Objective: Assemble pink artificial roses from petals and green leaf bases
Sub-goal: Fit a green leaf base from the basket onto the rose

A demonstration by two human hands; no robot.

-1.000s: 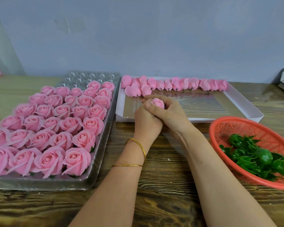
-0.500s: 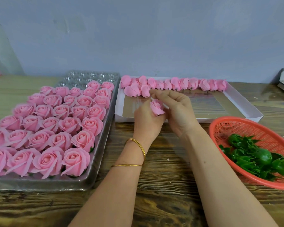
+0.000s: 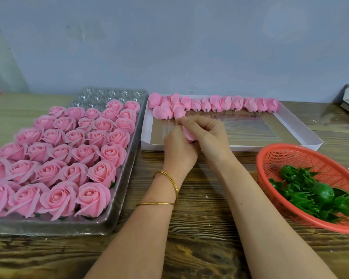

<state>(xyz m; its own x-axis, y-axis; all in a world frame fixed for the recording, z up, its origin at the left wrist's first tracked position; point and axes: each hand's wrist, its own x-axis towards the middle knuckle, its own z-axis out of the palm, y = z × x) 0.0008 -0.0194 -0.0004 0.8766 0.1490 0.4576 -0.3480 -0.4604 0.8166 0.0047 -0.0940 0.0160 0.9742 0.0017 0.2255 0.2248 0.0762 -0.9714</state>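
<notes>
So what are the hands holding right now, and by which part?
A pink rose bud, held between both hands: the left hand wraps its lower left side, the right hand curls over its top and right. Its base is hidden.

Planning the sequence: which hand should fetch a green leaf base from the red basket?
Right, probably. The red basket holding the green leaf bases sits on the same side as the right hand; the left hand would have to cross over, and it grips the pink bud.
</notes>
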